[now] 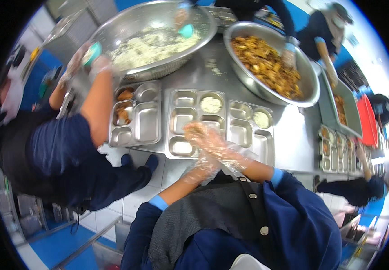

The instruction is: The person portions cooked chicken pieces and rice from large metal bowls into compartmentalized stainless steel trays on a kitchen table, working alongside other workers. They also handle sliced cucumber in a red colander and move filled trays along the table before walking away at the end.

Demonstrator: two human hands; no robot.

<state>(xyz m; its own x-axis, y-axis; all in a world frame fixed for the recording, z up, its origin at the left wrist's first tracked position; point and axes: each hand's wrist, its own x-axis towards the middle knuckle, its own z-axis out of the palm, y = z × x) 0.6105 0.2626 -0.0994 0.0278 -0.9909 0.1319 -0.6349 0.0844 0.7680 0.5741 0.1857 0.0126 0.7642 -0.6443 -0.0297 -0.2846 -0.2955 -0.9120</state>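
Note:
My hands, in clear plastic gloves, cross over the front of a steel compartment tray (175, 137). My right hand (205, 137) lies on top, its fingers drawn together and slightly blurred; whether anything is in them is hidden. My left hand (204, 167) comes from below and meets the right one near its wrist, its fingers covered from sight. A mound of white, rice-like food (211, 105) fills the tray's round compartment. Close by on the right, a second tray (244, 127) holds a similar white mound (261, 119). Several compartments of both trays are bare.
At the left, a co-worker's gloved hands (84, 63) hold a turquoise scoop (94, 51) beside a large steel bowl (199, 38) of white food. A tray with brown pieces (150, 137) lies below. Another gloved hand (288, 58) reaches into a bowl (248, 74) of browned food. A grey bin (354, 123) stands right.

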